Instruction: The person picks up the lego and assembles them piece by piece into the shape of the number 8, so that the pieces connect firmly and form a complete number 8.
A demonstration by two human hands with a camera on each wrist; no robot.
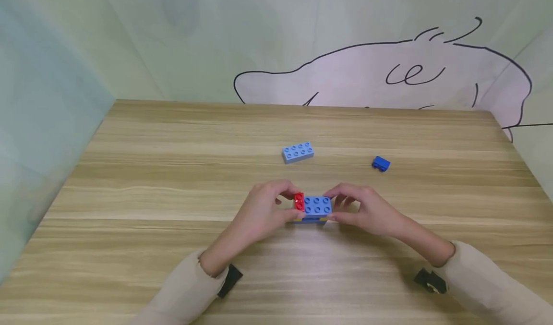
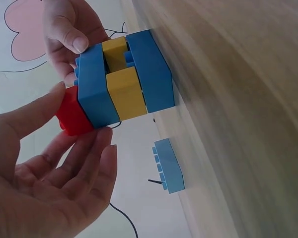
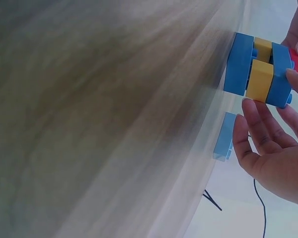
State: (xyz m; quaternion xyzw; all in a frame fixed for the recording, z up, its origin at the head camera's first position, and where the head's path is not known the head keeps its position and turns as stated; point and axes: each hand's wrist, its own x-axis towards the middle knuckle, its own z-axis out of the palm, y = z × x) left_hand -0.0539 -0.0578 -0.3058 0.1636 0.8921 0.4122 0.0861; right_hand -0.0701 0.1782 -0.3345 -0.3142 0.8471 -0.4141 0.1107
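Observation:
A small stack of toy building bricks stands on the table between both hands. Its lower blue brick (image 2: 153, 74) carries two yellow bricks (image 2: 126, 94) with a gap between them, and an upper blue brick (image 1: 317, 205) bridges these. On the left end of the top sits a red brick (image 1: 299, 202). My left hand (image 1: 263, 210) pinches the red brick, thumb at the near side and fingertips at the far side. At the opposite end, my right hand (image 1: 367, 210) grips the upper blue brick between thumb and fingers.
Behind the stack lies a light blue brick (image 1: 298, 153) with its studs up. Farther right, a small dark blue brick (image 1: 381, 163) rests on its side on the wooden table (image 1: 173, 171). A wall with line drawings (image 1: 384, 75) rises past the table's far edge.

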